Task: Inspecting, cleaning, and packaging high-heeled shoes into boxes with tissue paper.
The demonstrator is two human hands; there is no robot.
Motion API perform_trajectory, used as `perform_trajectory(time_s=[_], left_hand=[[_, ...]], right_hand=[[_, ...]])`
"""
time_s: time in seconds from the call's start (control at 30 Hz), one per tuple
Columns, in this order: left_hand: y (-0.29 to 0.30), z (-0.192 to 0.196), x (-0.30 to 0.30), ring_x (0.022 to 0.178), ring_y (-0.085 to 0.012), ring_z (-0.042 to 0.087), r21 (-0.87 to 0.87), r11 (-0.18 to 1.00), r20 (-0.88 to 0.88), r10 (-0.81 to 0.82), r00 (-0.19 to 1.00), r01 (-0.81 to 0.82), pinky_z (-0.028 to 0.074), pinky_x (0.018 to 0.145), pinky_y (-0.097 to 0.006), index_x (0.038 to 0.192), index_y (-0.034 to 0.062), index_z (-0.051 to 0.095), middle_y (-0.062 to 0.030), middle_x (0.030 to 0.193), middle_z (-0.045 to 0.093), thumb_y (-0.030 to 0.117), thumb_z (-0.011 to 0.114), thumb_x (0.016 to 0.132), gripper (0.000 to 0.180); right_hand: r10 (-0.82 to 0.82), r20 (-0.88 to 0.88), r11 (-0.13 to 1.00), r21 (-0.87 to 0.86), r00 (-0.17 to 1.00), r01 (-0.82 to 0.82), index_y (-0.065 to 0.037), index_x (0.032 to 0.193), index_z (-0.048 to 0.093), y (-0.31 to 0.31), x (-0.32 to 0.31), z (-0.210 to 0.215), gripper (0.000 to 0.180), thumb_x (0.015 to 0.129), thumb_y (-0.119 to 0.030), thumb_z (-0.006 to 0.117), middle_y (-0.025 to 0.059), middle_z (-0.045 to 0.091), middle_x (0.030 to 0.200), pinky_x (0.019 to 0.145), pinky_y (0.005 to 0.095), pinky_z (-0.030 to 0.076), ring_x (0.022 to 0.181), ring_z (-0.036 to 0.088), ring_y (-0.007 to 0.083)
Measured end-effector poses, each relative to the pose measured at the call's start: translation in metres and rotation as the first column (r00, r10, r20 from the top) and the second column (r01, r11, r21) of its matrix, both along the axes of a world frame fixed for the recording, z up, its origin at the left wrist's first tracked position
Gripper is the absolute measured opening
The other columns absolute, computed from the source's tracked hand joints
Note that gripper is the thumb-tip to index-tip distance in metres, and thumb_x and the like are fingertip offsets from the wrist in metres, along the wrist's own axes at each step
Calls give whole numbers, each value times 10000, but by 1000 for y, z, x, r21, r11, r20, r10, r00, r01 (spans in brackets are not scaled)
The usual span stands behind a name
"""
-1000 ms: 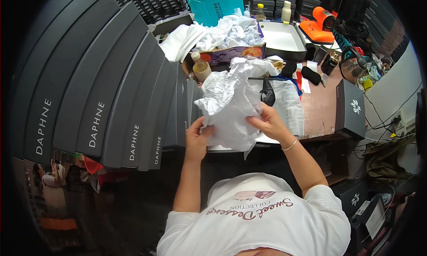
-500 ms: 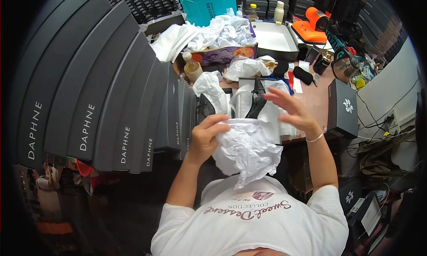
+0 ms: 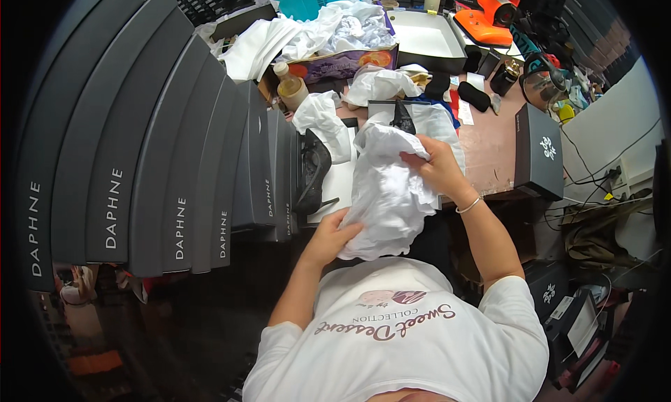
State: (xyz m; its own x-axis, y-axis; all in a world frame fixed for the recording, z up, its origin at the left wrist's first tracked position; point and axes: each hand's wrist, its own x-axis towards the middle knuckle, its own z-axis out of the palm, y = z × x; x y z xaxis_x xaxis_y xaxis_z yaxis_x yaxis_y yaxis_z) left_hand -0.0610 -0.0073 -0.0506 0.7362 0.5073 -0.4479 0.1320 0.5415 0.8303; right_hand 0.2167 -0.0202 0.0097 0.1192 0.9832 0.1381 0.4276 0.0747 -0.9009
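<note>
Between my hands hangs a crumpled sheet of white tissue paper (image 3: 388, 192). My left hand (image 3: 334, 234) pinches its lower left edge, and my right hand (image 3: 439, 166) grips its upper right side. Left of the paper, a black high-heeled shoe (image 3: 314, 170) lies in a box lined with white. Another black shoe (image 3: 402, 117) shows only in part behind the sheet, in an open box with white paper (image 3: 437, 122); the sheet covers the rest of it.
Tall stacks of dark grey shoeboxes (image 3: 161, 157) crowd the left side. Farther back are a purple box (image 3: 342, 65) heaped with white paper, a bottle (image 3: 290, 87), a white tray (image 3: 426, 38) and an orange device (image 3: 486, 21). A dark box (image 3: 539, 150) stands at the right edge.
My right hand, open and apart from the paper before, has come down and closed on it. The sheet is raised and spread toward the boxes. My left hand has moved lower.
</note>
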Motion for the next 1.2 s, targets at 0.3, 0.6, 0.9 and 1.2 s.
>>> perform_trajectory(time_s=[0.3, 0.6, 0.9, 1.2], left_hand=[[25, 7, 27, 1360, -220, 283, 145, 975, 491, 77, 868, -169, 211, 1113, -392, 1510, 70, 28, -147, 1457, 319, 728, 572, 755, 1140], [19, 13, 29, 926, -110, 598, 180, 976, 109, 102, 989, -121, 489, 822, -279, 1106, -24, 618, -40, 1026, 655, -14, 660, 798, 311], [22, -17, 25, 1048, -232, 609, -416, 883, 252, 342, 905, -218, 481, 945, -368, 1221, 8, 543, -120, 1155, 612, 332, 534, 893, 461], [10, -14, 17, 1111, -224, 586, -456, 885, 427, 316, 847, -101, 474, 956, -384, 1318, 6, 453, -118, 1255, 567, 254, 575, 905, 497]], right_hand=[[212, 316, 968, 58, 925, -242, 3, 886, 607, -6, -45, 4, 167, 749, -42, 693, 146, 641, 792, 668, 359, 479, 734, 627, 294], [165, 125, 986, -33, 978, -162, 12, 961, 604, -18, -20, 7, 250, 716, 29, 655, 158, 646, 799, 659, 319, 483, 761, 648, 315], [179, 726, 870, 198, 664, -452, -185, 1289, 512, -33, -29, -6, 568, 745, -57, 615, 43, 502, 780, 487, 302, 469, 578, 574, 188], [177, 783, 909, 102, 597, -403, -200, 1312, 512, -37, -31, -11, 587, 750, -60, 605, 44, 502, 786, 506, 316, 478, 586, 571, 194]])
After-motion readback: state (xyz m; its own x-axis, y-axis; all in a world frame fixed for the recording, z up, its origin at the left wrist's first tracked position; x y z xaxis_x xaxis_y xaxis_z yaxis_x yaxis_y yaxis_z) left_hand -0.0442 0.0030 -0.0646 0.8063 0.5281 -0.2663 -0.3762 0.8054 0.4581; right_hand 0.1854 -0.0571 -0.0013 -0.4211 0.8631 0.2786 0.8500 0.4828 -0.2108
